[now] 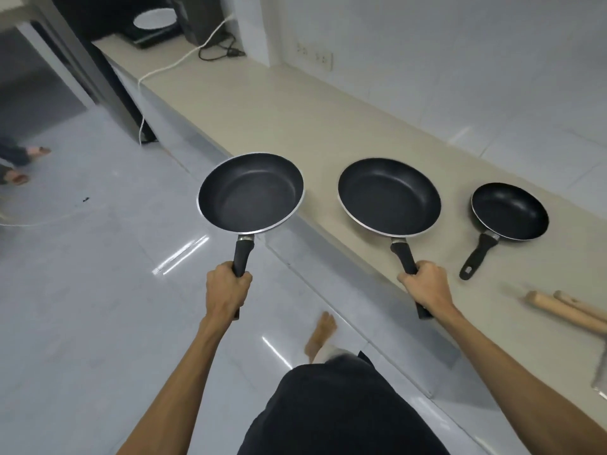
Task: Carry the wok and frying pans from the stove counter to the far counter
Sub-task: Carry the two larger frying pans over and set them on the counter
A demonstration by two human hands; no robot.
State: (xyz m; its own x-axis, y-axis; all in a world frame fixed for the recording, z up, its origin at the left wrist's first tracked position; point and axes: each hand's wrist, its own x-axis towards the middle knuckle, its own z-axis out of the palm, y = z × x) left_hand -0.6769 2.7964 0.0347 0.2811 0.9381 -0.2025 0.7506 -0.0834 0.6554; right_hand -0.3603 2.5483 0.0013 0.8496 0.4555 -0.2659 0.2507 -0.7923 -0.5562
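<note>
Projecting forward from each grip [226, 287] [425, 285], two frying pans [250, 192] [389, 196].

On the counter [262, 103], the small pan [509, 211] lies right of both held pans, wooden handles [565, 307] nearer.

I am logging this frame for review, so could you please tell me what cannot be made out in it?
- Wooden handles: tool ends cut off by the right edge, head view.
- Grey metal piece: mostly outside the frame.
- Bare foot: motion-blurred.
- Right hand pan: unclear whether touching the counter.
</note>
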